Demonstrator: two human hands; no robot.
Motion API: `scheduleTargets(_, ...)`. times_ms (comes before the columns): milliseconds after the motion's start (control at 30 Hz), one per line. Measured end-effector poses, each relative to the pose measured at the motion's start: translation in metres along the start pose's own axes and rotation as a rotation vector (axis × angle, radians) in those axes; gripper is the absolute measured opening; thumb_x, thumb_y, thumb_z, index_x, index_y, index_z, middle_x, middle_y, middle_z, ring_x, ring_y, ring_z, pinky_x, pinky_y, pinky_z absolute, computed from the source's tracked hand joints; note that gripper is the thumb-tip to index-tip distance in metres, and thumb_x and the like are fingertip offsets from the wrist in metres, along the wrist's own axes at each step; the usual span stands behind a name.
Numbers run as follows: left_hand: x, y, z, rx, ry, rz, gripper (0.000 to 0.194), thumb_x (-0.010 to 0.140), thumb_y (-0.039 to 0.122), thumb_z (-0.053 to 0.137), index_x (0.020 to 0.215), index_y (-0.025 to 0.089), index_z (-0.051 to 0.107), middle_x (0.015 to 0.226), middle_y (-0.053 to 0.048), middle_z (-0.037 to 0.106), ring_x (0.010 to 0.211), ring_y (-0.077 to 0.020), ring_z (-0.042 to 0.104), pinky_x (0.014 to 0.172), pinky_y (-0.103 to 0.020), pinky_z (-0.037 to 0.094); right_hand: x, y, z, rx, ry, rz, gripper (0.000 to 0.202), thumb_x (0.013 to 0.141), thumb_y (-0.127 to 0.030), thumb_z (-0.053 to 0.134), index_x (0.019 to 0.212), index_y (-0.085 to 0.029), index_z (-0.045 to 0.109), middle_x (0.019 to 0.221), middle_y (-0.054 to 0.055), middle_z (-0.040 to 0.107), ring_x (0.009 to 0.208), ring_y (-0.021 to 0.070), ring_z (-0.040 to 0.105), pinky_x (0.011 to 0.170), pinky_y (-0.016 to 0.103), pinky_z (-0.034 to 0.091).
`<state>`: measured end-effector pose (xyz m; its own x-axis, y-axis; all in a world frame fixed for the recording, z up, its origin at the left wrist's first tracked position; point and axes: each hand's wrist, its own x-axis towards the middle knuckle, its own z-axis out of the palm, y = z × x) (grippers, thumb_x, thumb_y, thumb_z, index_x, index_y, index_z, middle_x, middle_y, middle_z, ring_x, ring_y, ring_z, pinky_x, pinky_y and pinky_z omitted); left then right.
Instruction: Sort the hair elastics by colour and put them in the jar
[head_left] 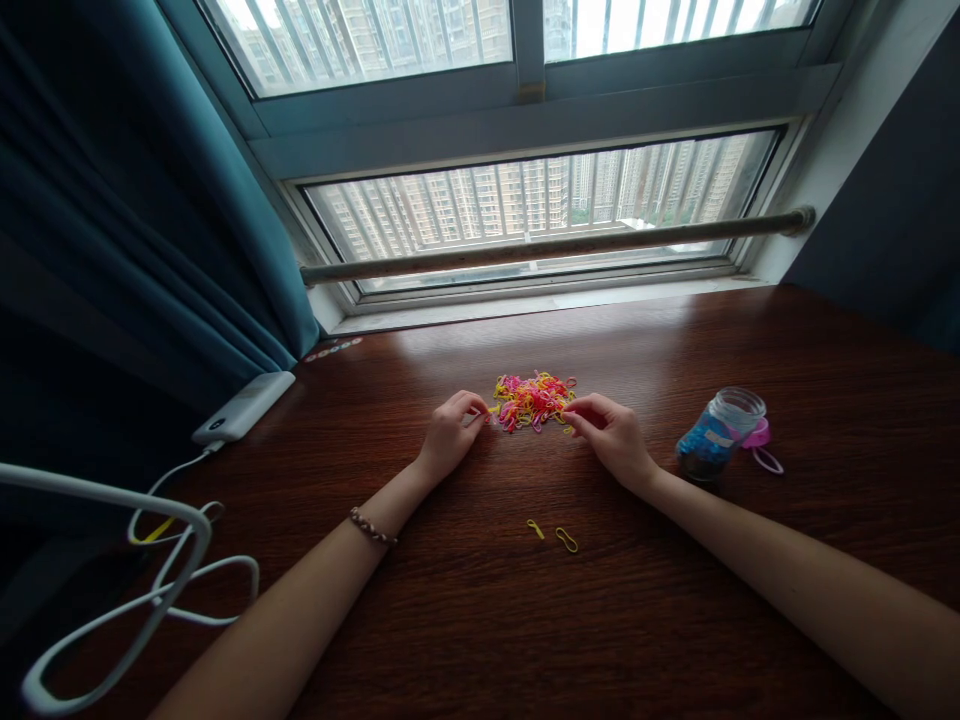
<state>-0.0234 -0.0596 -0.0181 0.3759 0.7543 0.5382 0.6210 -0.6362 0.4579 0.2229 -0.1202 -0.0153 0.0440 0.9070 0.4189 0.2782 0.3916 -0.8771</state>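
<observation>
A loose pile of small pink, red, orange and yellow bands lies on the dark wooden table. At its left edge is my left hand, thumb and fingertips pinched on a yellow band. On the pile's right side my right hand has its thumb and fingers pressed together, with a bit of yellow at the tips; what it grips is too small to make out. Nearer to me, between my forearms, lie two separate yellow bands, a narrow one and a wider looped one.
Right of my right hand stands a clear jar with blue on it, beside a pink lid with a loop. A white power bank and white cables are at the left. Behind the table are a window and a rail.
</observation>
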Motion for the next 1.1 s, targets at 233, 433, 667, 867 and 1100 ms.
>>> scheduleTargets(233,0.0,0.0,0.001,-0.016,-0.013,-0.004,0.017,0.082,0.022,0.049,0.094,0.019,0.061,0.083,-0.004,0.057,0.076,-0.0145,0.056,0.069,-0.025,0.047,0.0,0.0,0.0,-0.043,-0.039,-0.023,0.023,0.077,-0.039,0.056,0.083,-0.018,0.063,0.076,0.005,0.064,0.062,0.0144,0.059,0.058,0.026,0.049)
scheduleTargets(433,0.001,-0.004,0.002,-0.007,-0.036,-0.015,0.016,0.08,0.024,0.053,0.091,0.02,0.063,0.078,-0.003,0.054,0.072,-0.0139,0.055,0.064,-0.024,0.048,-0.001,0.001,0.001,-0.05,-0.057,-0.035,0.021,0.078,-0.037,0.056,0.082,-0.018,0.063,0.074,0.005,0.064,0.061,0.0146,0.059,0.058,0.026,0.049)
scheduleTargets(667,-0.001,-0.008,0.003,-0.003,-0.013,-0.023,0.009,0.077,0.022,0.056,0.084,0.018,0.061,0.077,-0.003,0.055,0.072,-0.0139,0.055,0.064,-0.024,0.049,0.0,-0.002,0.002,-0.013,-0.06,-0.022,0.018,0.076,-0.035,0.058,0.077,-0.018,0.064,0.072,0.004,0.064,0.06,0.0146,0.059,0.055,0.026,0.048)
scheduleTargets(867,0.0,-0.002,0.001,0.012,-0.038,-0.024,0.008,0.079,0.021,0.054,0.08,0.018,0.06,0.078,-0.003,0.057,0.073,-0.0144,0.056,0.067,-0.025,0.048,-0.01,-0.03,0.006,0.115,-0.283,0.04,0.019,0.074,-0.034,0.06,0.075,-0.016,0.065,0.068,0.003,0.064,0.059,0.0124,0.058,0.055,0.023,0.046)
scheduleTargets(1100,0.001,0.001,-0.001,0.035,-0.041,0.019,0.011,0.08,0.019,0.051,0.08,0.018,0.062,0.08,-0.003,0.059,0.074,-0.0148,0.056,0.068,-0.025,0.046,-0.02,-0.036,0.01,0.022,-0.702,-0.107,0.023,0.075,-0.036,0.059,0.085,-0.017,0.068,0.07,0.002,0.066,0.055,0.0099,0.053,0.05,0.021,0.041)
